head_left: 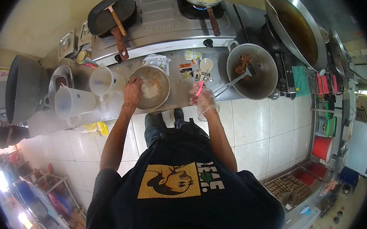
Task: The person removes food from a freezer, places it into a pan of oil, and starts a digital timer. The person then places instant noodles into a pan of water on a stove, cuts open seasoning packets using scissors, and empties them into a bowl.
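Note:
My left hand (132, 94) is closed over the left rim of a round metal bowl (164, 78), its fingertips reaching inside. Brown bits and a pale patch lie in the bowl. My right hand (204, 99) wears a loose clear plastic glove, and its fingers close around a narrow pink strip (200, 88); what that strip belongs to is unclear. Just beyond it are small shiny metal pieces (204, 77) and a pale round dish (206, 65). Small printed packets (186, 70) lie between the bowl and this hand.
A deep pot (262, 84) with brown food and a ladle (237, 80) stands right. Behind, a stove (156, 23) carries a dark pan (100, 21) and a frying pan (209, 5) over a lit flame. Plastic jugs (74, 107) stand left; a large oil wok (284, 11) sits far right.

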Demonstrator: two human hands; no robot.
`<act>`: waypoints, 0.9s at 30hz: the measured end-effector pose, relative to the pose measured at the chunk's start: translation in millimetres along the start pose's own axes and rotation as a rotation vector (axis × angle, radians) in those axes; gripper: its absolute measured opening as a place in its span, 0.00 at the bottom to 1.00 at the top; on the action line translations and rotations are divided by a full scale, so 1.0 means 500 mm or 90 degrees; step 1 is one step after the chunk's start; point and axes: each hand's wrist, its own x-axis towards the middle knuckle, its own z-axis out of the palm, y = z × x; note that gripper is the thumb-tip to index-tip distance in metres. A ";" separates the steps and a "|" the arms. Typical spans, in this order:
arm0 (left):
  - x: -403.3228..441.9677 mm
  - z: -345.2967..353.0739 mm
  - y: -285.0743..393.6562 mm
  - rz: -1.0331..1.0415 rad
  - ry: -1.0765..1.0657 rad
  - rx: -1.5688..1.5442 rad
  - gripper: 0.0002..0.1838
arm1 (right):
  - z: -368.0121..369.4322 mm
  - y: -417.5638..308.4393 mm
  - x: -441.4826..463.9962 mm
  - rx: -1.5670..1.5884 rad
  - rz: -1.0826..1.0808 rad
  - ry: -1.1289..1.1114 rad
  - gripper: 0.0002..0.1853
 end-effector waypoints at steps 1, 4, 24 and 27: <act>0.000 -0.004 0.005 0.002 0.021 -0.029 0.08 | 0.001 -0.011 0.003 0.041 -0.006 0.000 0.25; 0.025 -0.044 0.081 -0.001 0.033 -0.099 0.09 | -0.004 -0.047 -0.005 0.094 -0.021 -0.003 0.26; 0.172 0.278 0.253 -0.068 -0.129 0.015 0.22 | -0.165 -0.008 -0.103 0.102 -0.038 0.151 0.18; 0.181 0.302 0.234 -0.032 -0.114 0.022 0.20 | -0.160 -0.021 -0.105 0.130 -0.074 0.125 0.19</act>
